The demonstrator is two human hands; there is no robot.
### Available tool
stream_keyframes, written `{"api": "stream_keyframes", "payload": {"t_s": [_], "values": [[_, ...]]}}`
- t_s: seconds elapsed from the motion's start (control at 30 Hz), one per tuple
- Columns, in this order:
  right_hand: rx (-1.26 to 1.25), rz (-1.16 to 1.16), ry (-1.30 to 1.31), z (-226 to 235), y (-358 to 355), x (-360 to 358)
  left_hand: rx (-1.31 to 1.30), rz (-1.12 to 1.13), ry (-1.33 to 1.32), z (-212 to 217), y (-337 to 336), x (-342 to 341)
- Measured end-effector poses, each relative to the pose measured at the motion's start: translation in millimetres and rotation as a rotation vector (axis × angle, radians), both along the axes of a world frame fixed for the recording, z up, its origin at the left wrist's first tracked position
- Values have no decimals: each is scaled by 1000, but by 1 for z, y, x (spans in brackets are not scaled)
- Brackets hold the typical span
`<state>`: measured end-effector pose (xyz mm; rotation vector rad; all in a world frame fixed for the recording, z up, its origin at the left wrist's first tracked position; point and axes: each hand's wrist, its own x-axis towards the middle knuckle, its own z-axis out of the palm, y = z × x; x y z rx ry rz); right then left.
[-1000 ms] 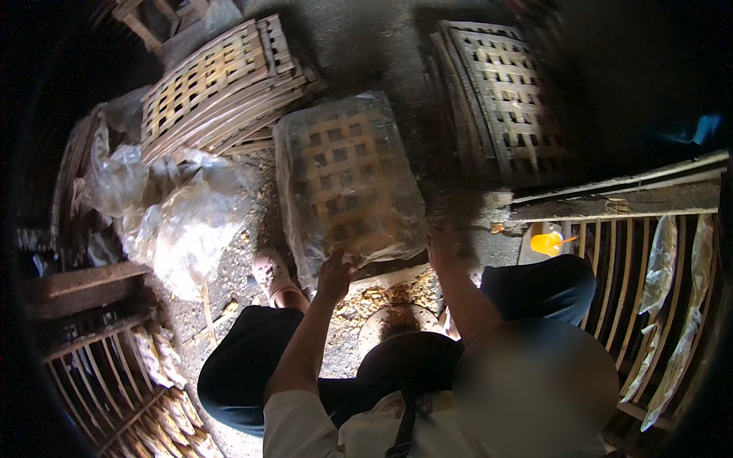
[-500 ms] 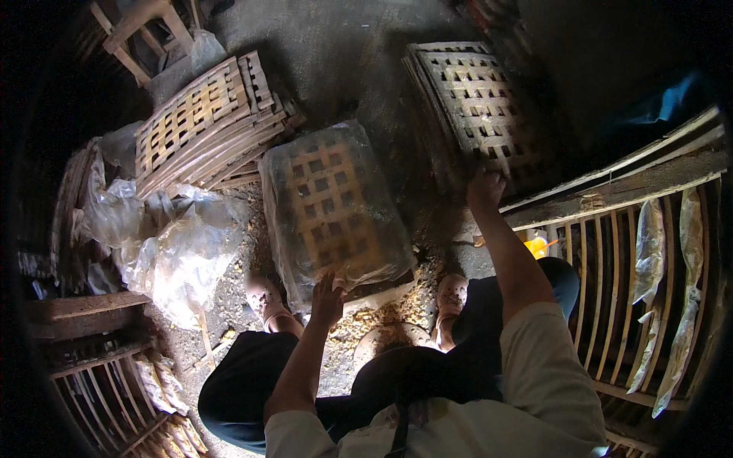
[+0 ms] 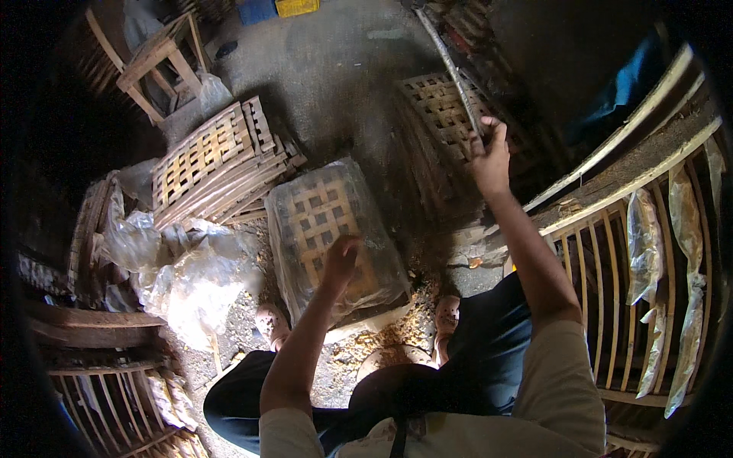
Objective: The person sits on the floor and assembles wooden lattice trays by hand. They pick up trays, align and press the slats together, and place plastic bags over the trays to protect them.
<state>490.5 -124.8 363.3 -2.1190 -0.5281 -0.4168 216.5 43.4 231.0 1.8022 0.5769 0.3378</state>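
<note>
My right hand (image 3: 492, 156) grips the near end of a woven lattice panel (image 3: 449, 62), raised on its side so that mostly its thin pale edge shows. Below it lies a stack of similar lattice panels (image 3: 435, 99) in shadow. Between my feet and that far floor, a woven panel under clear plastic sheeting (image 3: 328, 221) lies flat on a low pile. Over its near middle is my left hand (image 3: 341, 259), its fingers curled in and nothing visible in them. Whether it touches the plastic, I cannot tell.
Another lattice stack (image 3: 202, 145) lies at the left, beside crumpled clear plastic (image 3: 191, 282). A wooden stool (image 3: 156, 65) stands at the back left. Slatted wooden racks (image 3: 603, 282) flank me. Yellowish crumbs (image 3: 382, 340) litter the floor near my feet.
My right hand has lifted the top lattice panel off the right stack and tipped it on edge. My left hand has moved forward from the plastic's near edge to over its middle.
</note>
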Motion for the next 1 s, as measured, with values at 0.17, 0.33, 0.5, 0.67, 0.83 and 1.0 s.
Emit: {"api": "stream_keyframes", "payload": {"t_s": [0.17, 0.33, 0.5, 0.67, 0.83, 1.0], "values": [[103, 104, -67, -22, 0, -43, -373, 97, -181, 82, 7, 156], [-158, 167, -227, -32, -7, -86, -491, 191, -104, 102, 12, 252], [-144, 267, -185, -46, -7, -93, -258, 447, -21, 59, 19, 269], [-190, 367, -69, -43, -12, -105, -817, 197, -71, 97, 14, 239], [-135, 476, -131, -14, -5, -127, -862, 51, -383, 97, 34, 195], [-334, 686, -240, 3, 0, -132, -601, 170, -527, 150, 18, 82]]}}
